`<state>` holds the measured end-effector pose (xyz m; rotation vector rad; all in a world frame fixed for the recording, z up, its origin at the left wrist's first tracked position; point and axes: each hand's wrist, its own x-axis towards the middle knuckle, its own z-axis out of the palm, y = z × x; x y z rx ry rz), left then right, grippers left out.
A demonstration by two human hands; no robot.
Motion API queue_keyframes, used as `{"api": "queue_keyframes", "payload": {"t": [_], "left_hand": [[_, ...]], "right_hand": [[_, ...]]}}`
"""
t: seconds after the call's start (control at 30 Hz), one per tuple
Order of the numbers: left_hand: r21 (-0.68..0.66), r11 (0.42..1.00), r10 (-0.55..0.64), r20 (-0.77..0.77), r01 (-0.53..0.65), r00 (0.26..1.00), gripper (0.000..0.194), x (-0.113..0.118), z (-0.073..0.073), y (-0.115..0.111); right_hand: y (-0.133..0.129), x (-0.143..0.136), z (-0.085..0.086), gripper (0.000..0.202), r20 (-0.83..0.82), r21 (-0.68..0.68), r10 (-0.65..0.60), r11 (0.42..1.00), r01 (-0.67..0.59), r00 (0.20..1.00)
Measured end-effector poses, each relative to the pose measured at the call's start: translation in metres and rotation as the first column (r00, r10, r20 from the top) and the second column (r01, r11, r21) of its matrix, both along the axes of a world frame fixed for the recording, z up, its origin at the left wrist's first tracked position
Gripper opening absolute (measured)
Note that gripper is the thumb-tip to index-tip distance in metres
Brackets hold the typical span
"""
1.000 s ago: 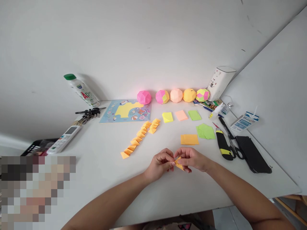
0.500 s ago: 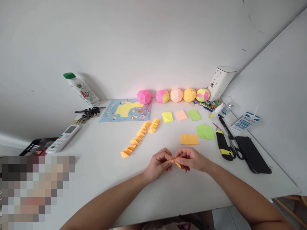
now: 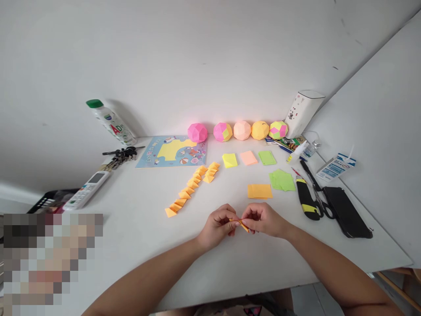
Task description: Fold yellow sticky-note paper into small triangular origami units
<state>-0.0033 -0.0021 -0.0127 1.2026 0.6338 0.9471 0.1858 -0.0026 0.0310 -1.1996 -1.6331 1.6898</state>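
Observation:
Near the table's front edge, my left hand and my right hand pinch a small folded orange paper between them. Fingers cover much of it; a narrow folded strip shows. Beyond my right hand lies a stack of orange paper sheets. A slanting row of folded orange pieces runs up and to the right beyond my left hand. Fanned green sheets lie right of the orange stack. Farther back are yellow, pink and light green paper pads.
Several faceted paper balls line the wall beside a blue card. On the right are a cutter, scissors, a black pouch and a small carton. A bottle, keys and remote stand left.
The orange paper has turned or been folded so that it looks narrower. My right fingers have shifted slightly on it; my left hand has barely moved.

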Motion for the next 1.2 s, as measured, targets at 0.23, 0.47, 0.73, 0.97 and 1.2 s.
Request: {"api": "queue_keyframes", "payload": {"t": [0.23,0.47,0.73,0.97,1.2], "left_hand": [[0.008,1.000,-0.008,-0.023,0.008,1.000,0.014,0.000,0.000,0.000],[-0.011,0.999,0.037,-0.100,-0.038,0.994,0.019,0.000,0.004,-0.003],[-0.024,0.989,0.140,-0.165,-0.146,0.976,0.026,0.002,0.005,-0.003],[-0.042,0.995,0.082,-0.180,-0.091,0.980,0.022,0.001,0.003,-0.004],[0.033,0.999,0.045,-0.169,-0.040,0.985,0.019,-0.001,0.000,-0.001]], "right_hand": [[-0.001,-0.001,-0.002,0.014,0.044,0.021,-0.003,1.000,0.002,0.999],[-0.002,-0.002,0.003,0.010,0.158,0.202,-0.037,0.979,0.004,0.987],[-0.001,-0.002,0.000,0.021,0.157,0.207,-0.086,0.977,0.052,0.984],[0.000,-0.003,-0.004,0.016,0.120,0.196,-0.100,0.978,0.075,0.988],[-0.001,-0.005,-0.007,0.015,0.118,0.256,-0.127,0.962,0.094,0.985]]}}
